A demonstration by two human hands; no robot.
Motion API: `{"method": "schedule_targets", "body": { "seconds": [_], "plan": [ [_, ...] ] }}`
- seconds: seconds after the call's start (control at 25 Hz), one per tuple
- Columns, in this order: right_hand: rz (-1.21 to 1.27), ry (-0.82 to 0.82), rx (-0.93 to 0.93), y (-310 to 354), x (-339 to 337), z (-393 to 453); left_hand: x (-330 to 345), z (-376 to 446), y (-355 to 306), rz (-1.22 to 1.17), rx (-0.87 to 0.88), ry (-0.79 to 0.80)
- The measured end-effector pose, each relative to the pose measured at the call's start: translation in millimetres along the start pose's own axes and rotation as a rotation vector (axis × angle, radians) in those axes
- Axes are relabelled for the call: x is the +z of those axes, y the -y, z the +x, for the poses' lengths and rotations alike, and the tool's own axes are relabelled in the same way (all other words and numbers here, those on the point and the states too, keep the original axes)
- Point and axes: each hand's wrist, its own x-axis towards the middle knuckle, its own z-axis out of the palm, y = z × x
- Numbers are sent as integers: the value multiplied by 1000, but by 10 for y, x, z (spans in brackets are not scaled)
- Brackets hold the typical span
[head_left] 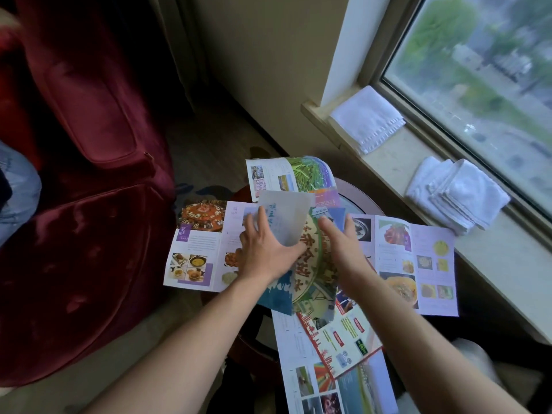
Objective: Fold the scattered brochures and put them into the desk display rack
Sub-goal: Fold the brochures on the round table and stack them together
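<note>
Several unfolded brochures lie overlapping on a small round table (363, 200). In the middle lies a brochure with a green map and large red characters (312, 264). My left hand (265, 252) grips its pale, raised flap (285, 218) between fingers and thumb, with the flap bent over toward the middle. My right hand (339, 246) lies flat on the same brochure, fingers straight, beside the flap. A food brochure (195, 249) spreads to the left and another food brochure (418, 261) to the right. A green-field brochure (298, 174) lies behind. A long strip brochure (325, 383) and a red-edged brochure (346, 333) lie nearest me.
A dark red velvet armchair (89, 204) fills the left side, close to the table. A person's jeans-clad leg (16, 192) shows at the far left edge. On the stone window sill (397, 162) to the right sit a folded white towel (367, 119) and a stack of white towels (457, 195).
</note>
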Motion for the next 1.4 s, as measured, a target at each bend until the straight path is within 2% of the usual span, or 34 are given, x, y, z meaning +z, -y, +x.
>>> {"method": "schedule_targets", "body": {
  "seconds": [0.16, 0.28, 0.4, 0.48, 0.72, 0.84, 0.92, 1.08, 1.2, 1.32, 1.4],
  "plan": [
    [69, -98, -65, -86, 214, 56, 58, -70, -124, -88, 26, 44],
    [-19, -199, -104, -206, 141, 90, 6, -17, -2, -280, -31, 24],
    [-158, -242, -27, -431, 37, 40, 17, -1, 208, -355, -161, 75],
    [-321, -262, -32, -621, 13, 21, 86, -52, 334, -252, -166, 111],
    [-796, -273, -113, -1031, 43, -32, 386, -212, 613, 131, -18, 117],
    [-965, -296, -187, -1111, 33, -17, 441, -211, 741, 273, 69, 27],
    [-948, -394, -192, -1084, -165, 38, 434, -171, 791, 355, 188, -35],
    [-988, -625, -105, -1054, -1005, 152, 647, -220, 738, 488, 361, 62],
    [-1128, -527, -104, -1054, -1276, 246, 869, -267, 698, 587, 408, 91],
    [-1283, -466, -200, -1017, -1154, 327, 885, -235, 654, 658, 406, 59],
    [-1298, -445, -224, -996, -1023, 365, 863, -221, 614, 685, 403, 55]
  ]
}}
